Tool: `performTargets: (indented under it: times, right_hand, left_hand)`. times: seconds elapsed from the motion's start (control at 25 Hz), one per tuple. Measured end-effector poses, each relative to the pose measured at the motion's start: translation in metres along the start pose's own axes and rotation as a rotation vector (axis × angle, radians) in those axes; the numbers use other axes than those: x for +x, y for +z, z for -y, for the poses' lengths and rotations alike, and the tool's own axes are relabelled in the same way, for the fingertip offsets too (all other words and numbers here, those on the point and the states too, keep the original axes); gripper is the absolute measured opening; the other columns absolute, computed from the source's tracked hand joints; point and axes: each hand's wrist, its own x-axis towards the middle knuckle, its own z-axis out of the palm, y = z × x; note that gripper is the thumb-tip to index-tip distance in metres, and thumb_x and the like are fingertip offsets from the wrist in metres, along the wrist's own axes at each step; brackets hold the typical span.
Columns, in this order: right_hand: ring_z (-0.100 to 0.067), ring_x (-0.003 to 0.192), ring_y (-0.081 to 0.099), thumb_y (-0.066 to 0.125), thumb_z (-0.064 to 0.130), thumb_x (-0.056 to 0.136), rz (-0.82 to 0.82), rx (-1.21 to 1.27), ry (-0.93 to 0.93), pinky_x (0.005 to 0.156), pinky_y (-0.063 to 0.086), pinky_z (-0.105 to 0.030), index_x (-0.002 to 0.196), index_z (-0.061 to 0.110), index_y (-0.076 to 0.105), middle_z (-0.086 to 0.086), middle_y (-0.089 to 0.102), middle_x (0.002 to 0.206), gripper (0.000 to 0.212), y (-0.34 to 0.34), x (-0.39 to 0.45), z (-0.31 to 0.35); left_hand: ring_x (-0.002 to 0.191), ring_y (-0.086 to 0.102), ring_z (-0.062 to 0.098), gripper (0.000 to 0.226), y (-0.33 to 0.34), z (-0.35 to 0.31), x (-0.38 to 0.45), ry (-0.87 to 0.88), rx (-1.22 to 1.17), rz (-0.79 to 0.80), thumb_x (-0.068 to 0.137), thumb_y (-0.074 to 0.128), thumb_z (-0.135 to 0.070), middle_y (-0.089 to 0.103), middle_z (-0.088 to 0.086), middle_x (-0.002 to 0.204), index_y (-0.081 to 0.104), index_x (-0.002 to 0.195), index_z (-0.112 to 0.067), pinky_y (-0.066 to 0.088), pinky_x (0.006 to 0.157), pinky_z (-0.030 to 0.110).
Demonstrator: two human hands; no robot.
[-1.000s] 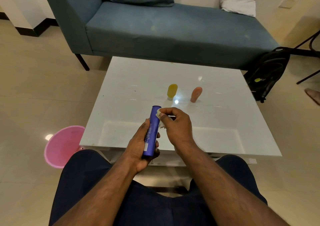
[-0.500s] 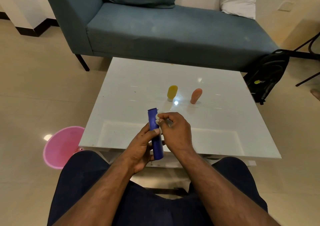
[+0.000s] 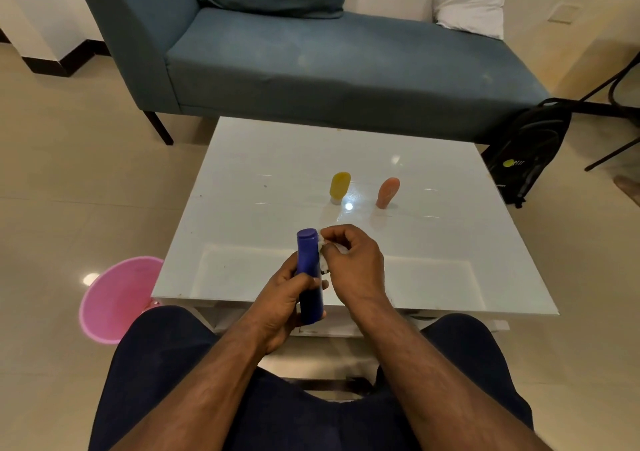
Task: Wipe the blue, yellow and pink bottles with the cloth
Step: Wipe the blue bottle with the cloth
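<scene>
My left hand [image 3: 281,303] grips the lower half of the blue bottle [image 3: 308,263], held roughly upright above the near edge of the white table [image 3: 433,277]. My right hand [image 3: 353,263] pinches a small white cloth [image 3: 322,253] against the bottle's right side near its top; most of the cloth is hidden by my fingers. The yellow bottle [image 3: 339,187] and the pink bottle [image 3: 387,192] stand cap-down side by side on the table beyond my hands, untouched.
A blue-grey sofa [image 3: 329,66] with a white pillow [image 3: 469,0] runs behind the table. A pink bucket [image 3: 114,300] sits on the floor at the table's left front corner. A black backpack [image 3: 530,149] leans at the right.
The blue bottle has tilted from leaning left to about upright in my left hand. My right hand with the cloth has slid along its upper part.
</scene>
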Motion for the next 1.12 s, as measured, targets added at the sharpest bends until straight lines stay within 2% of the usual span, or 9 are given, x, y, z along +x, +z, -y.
performTargets:
  times: [0.2, 0.32, 0.4, 0.52, 0.64, 0.8, 0.92, 1.04, 1.12]
  right_hand:
    - [-0.003, 0.089, 0.061, 0.065, 0.015, 0.086, 0.053, 0.027, 0.026, 0.081, 0.054, -0.026, 0.092, 0.029, 0.063, 0.016, 0.066, 0.09, 0.015, -0.005, -0.011, -0.007]
    - [-0.005, 0.087, 0.064, 0.066, 0.015, 0.085, -0.016, 0.064, 0.061, 0.083, 0.056, -0.034, 0.093, 0.027, 0.068, 0.014, 0.069, 0.09, 0.014, -0.017, -0.001, -0.005]
    - [-0.005, 0.088, 0.064, 0.064, 0.015, 0.086, -0.005, 0.016, 0.006, 0.083, 0.055, -0.03, 0.094, 0.027, 0.071, 0.013, 0.07, 0.093, 0.016, -0.026, 0.006, 0.005]
    - [-0.006, 0.084, 0.061, 0.06, 0.016, 0.088, 0.204, -0.287, -0.12, 0.077, 0.048, -0.015, 0.093, 0.025, 0.073, 0.01, 0.066, 0.097, 0.017, -0.029, 0.003, 0.023]
    - [-0.007, 0.082, 0.056, 0.057, 0.019, 0.091, 0.263, -0.45, -0.169, 0.069, 0.038, -0.007, 0.098, 0.022, 0.072, 0.006, 0.063, 0.101, 0.017, -0.026, -0.001, 0.028]
    - [-0.009, 0.085, 0.055, 0.056, 0.019, 0.092, 0.229, -0.481, -0.169, 0.075, 0.038, -0.016, 0.1, 0.019, 0.07, 0.001, 0.065, 0.103, 0.016, -0.027, 0.004, 0.026]
    - [-0.013, 0.085, 0.056, 0.056, 0.015, 0.092, 0.238, -0.517, -0.176, 0.077, 0.043, -0.021, 0.098, 0.017, 0.069, -0.002, 0.065, 0.102, 0.015, -0.027, 0.001, 0.022]
    - [-0.01, 0.086, 0.054, 0.055, 0.016, 0.092, 0.292, -0.586, -0.278, 0.078, 0.04, -0.017, 0.098, 0.016, 0.069, 0.0, 0.062, 0.1, 0.014, -0.023, -0.009, 0.017]
    - [-0.008, 0.084, 0.052, 0.056, 0.016, 0.092, 0.26, -0.529, -0.27, 0.076, 0.039, -0.014, 0.096, 0.017, 0.069, 0.001, 0.063, 0.098, 0.013, -0.023, -0.005, 0.016]
  left_hand:
    - [0.117, 0.054, 0.024, 0.053, -0.003, 0.0, 0.003, 0.05, 0.18, -0.059, 0.094, 0.056, -0.004, 0.06, -0.004, 0.124, 0.053, 0.134, -0.039, 0.052, 0.098, 0.058]
    - [0.114, 0.056, 0.014, 0.052, -0.004, 0.001, 0.004, 0.132, 0.3, -0.079, 0.096, 0.06, -0.01, 0.06, -0.008, 0.127, 0.049, 0.137, -0.04, 0.048, 0.104, 0.047]
    - [0.113, 0.057, 0.011, 0.051, -0.006, 0.002, 0.005, 0.191, 0.38, -0.083, 0.097, 0.063, -0.014, 0.06, -0.01, 0.127, 0.046, 0.136, -0.042, 0.047, 0.102, 0.037]
    - [0.108, 0.061, 0.01, 0.046, -0.009, 0.005, 0.005, 0.264, 0.444, -0.097, 0.096, 0.065, -0.014, 0.062, -0.01, 0.12, 0.048, 0.128, -0.043, 0.048, 0.089, 0.022]
    - [0.104, 0.063, 0.006, 0.045, -0.01, 0.007, 0.008, 0.319, 0.463, -0.115, 0.094, 0.067, -0.01, 0.065, -0.009, 0.117, 0.053, 0.121, -0.042, 0.048, 0.085, 0.014]
    - [0.104, 0.063, 0.011, 0.044, -0.015, 0.005, 0.013, 0.358, 0.602, -0.086, 0.092, 0.068, -0.009, 0.066, -0.004, 0.117, 0.057, 0.126, -0.035, 0.046, 0.084, 0.012]
    - [0.105, 0.063, 0.012, 0.044, -0.017, 0.011, 0.013, 0.353, 0.649, -0.08, 0.092, 0.068, -0.011, 0.065, -0.006, 0.118, 0.056, 0.124, -0.039, 0.048, 0.087, 0.017]
    - [0.109, 0.063, 0.014, 0.044, -0.02, 0.015, 0.015, 0.339, 0.622, -0.071, 0.092, 0.067, -0.009, 0.066, -0.004, 0.122, 0.059, 0.129, -0.031, 0.052, 0.098, 0.03]
    - [0.108, 0.063, 0.014, 0.043, -0.02, 0.014, 0.015, 0.336, 0.627, -0.065, 0.093, 0.067, -0.01, 0.066, -0.004, 0.121, 0.058, 0.132, -0.027, 0.05, 0.095, 0.028]
